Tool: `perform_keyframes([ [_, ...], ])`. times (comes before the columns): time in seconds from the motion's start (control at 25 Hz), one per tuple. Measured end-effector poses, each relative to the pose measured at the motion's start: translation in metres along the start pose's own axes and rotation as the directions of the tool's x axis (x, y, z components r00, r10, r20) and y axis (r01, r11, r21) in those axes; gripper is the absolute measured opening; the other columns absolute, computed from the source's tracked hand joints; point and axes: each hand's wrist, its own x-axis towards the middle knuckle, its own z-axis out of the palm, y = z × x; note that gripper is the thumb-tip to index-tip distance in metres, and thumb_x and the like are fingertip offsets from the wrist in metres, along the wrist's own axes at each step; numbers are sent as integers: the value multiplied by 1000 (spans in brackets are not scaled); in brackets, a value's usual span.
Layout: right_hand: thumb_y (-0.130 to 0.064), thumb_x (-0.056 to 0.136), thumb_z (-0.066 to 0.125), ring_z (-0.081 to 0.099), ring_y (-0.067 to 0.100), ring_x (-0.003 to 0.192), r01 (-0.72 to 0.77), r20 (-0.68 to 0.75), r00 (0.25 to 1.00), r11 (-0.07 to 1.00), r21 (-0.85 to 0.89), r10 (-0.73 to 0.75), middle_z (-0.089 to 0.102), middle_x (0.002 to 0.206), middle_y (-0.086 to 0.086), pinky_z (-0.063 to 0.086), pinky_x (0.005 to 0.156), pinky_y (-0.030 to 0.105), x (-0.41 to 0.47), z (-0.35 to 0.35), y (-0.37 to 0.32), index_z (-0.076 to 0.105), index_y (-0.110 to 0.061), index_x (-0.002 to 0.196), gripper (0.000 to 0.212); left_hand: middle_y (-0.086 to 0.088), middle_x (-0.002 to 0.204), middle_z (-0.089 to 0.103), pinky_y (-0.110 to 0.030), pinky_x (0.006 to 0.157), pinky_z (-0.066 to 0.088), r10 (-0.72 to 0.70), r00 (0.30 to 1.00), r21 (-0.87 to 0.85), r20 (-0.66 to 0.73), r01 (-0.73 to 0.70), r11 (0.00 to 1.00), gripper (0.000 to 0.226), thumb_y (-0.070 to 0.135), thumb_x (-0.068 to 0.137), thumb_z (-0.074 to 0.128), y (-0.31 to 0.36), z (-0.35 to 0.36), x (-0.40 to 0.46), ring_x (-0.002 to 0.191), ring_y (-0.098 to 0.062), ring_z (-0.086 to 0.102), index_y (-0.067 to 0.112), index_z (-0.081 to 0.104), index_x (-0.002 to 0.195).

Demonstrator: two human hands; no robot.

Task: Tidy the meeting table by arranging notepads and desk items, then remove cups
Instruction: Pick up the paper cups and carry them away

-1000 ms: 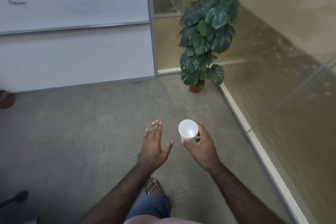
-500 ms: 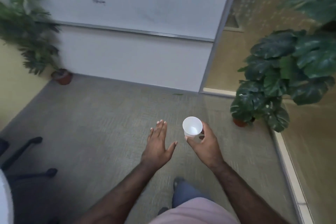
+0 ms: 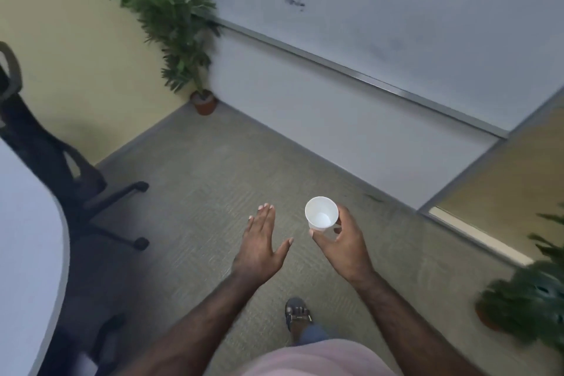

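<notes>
The person's right hand (image 3: 343,246) grips a white paper cup (image 3: 321,213) from the side, thumb and fingers curled round its wall, holding it upright with its mouth open to the camera, above the grey carpet (image 3: 198,180). The left hand (image 3: 259,246) hovers just beside it, flat and empty, fingers straight together and thumb spread toward the cup without touching it. The rounded edge of the white meeting table (image 3: 45,238) shows at far left, a black office chair (image 3: 58,162) beside it. A potted palm (image 3: 180,27) stands in the far corner under the whiteboard (image 3: 412,9).
</notes>
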Motion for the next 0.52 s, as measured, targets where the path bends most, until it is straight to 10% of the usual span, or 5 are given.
perform_keyframes([
  [0.52, -32, 77, 90, 62, 2, 109, 168, 329, 926, 982, 84, -186, 65, 122, -19, 55, 89, 27, 187, 174, -104, 55, -36, 132, 65, -13, 170, 28, -48, 131, 17, -312, 903, -38, -295, 316, 948, 90, 55, 97, 60, -130, -82, 101, 161, -22, 16, 4, 25, 162],
])
